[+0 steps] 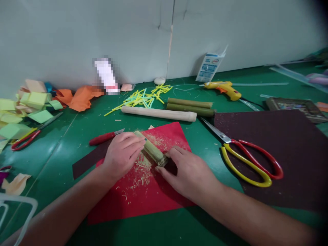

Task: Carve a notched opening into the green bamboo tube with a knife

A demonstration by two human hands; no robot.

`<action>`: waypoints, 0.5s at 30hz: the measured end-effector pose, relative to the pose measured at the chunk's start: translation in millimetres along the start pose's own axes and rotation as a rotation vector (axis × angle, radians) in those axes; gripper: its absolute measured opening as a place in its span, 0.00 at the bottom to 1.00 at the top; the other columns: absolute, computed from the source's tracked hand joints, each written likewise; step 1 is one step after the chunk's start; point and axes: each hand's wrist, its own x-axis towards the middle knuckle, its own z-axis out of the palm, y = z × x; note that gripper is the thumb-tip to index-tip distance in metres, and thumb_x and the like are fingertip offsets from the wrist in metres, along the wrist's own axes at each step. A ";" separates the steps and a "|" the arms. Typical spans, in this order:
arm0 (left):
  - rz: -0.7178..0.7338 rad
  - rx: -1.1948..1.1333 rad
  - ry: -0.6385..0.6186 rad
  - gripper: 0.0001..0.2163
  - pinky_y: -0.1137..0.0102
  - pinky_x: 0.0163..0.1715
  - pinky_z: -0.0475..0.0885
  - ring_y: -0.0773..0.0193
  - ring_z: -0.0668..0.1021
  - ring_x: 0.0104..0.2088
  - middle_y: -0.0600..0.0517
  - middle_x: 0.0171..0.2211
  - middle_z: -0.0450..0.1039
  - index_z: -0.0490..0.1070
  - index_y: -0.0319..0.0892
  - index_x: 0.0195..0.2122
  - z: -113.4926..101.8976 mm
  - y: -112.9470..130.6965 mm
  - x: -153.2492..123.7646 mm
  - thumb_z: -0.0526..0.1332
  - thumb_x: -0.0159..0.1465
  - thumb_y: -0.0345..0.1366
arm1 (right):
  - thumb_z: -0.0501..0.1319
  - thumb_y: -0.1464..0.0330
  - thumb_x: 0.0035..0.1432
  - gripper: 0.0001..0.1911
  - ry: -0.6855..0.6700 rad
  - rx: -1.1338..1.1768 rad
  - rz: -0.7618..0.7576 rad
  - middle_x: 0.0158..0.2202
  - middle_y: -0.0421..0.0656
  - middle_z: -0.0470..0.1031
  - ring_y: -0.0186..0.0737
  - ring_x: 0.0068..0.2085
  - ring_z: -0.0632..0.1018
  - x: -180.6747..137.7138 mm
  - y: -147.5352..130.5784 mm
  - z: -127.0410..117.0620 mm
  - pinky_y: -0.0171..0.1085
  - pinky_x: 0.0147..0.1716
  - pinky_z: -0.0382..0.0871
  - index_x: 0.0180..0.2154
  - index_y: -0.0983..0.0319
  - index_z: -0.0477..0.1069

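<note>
A short green bamboo piece (151,150) lies across a red paper sheet (143,194) strewn with shavings. My left hand (122,153) is curled over its far end, fingers wrapped on it. My right hand (188,172) grips the near end, thumb and fingers closed round it. A red-handled knife (105,137) lies just beyond my left hand, untouched.
Red-and-yellow scissors (246,159) rest on a dark sheet (282,150) at right. Behind lie a pale wooden stick (159,113), two green bamboo sticks (191,106), cut yellow-green straws (142,97), a yellow glue gun (224,89). Coloured paper scraps (30,109) and more scissors (30,134) sit at left.
</note>
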 end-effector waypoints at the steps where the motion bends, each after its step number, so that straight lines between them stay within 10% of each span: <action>1: 0.041 -0.024 -0.015 0.10 0.61 0.44 0.70 0.60 0.73 0.42 0.52 0.43 0.75 0.71 0.43 0.45 0.3 5.4 0.8 0.54 0.64 0.31 | 0.56 0.58 0.54 0.12 -0.005 0.008 0.005 0.30 0.41 0.70 0.39 0.30 0.71 -0.2 -0.1 0.5 0.37 0.26 0.57 0.31 0.60 0.63; 15: 0.141 0.000 -0.077 0.10 0.62 0.46 0.70 0.60 0.72 0.45 0.52 0.42 0.75 0.71 0.40 0.44 7.2 9.6 0.3 0.51 0.66 0.32 | 0.57 0.61 0.54 0.10 0.017 0.042 0.032 0.28 0.40 0.68 0.37 0.29 0.70 3.7 -3.7 2.2 0.35 0.25 0.56 0.29 0.60 0.62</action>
